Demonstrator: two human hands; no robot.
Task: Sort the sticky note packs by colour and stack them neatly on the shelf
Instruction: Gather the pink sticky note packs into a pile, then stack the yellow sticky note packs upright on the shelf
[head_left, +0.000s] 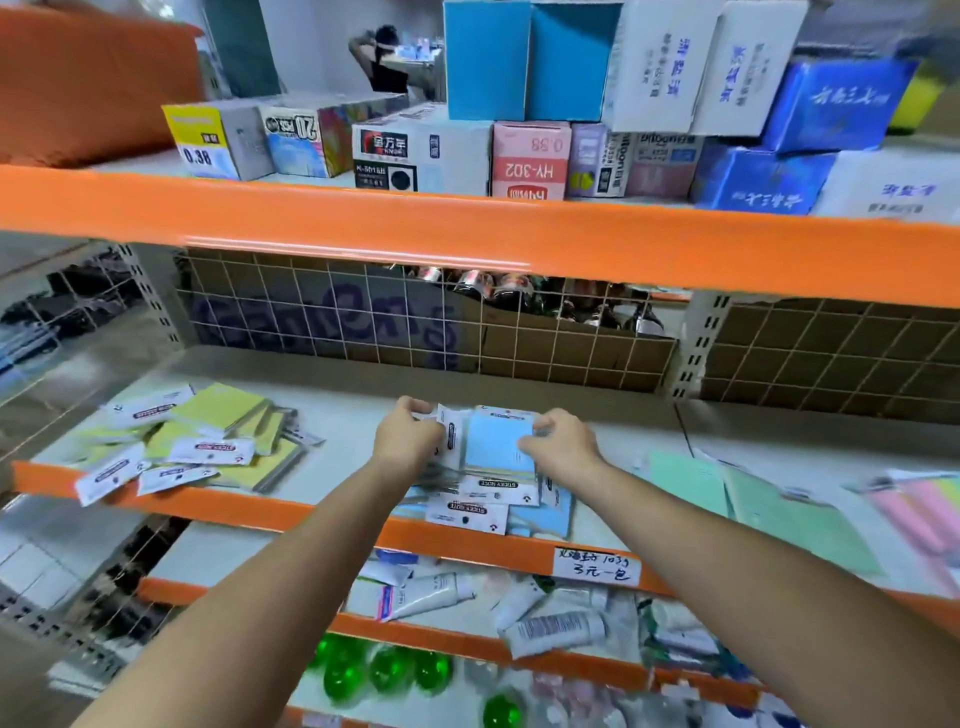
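Both hands (408, 434) (563, 441) grip blue packs (496, 441) — seemingly "STICKY NOTE".

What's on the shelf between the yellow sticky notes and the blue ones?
Nothing. In the head view, just bare grey shelf lies between the yellow sticky note packs and the blue sticky note packs.

Even, bright, diffuse light is cast from above with only faint shadows, a glare streak is seen on the upper orange shelf beam (467, 239), and edges are bowed and smeared by wide-angle distortion and motion blur.
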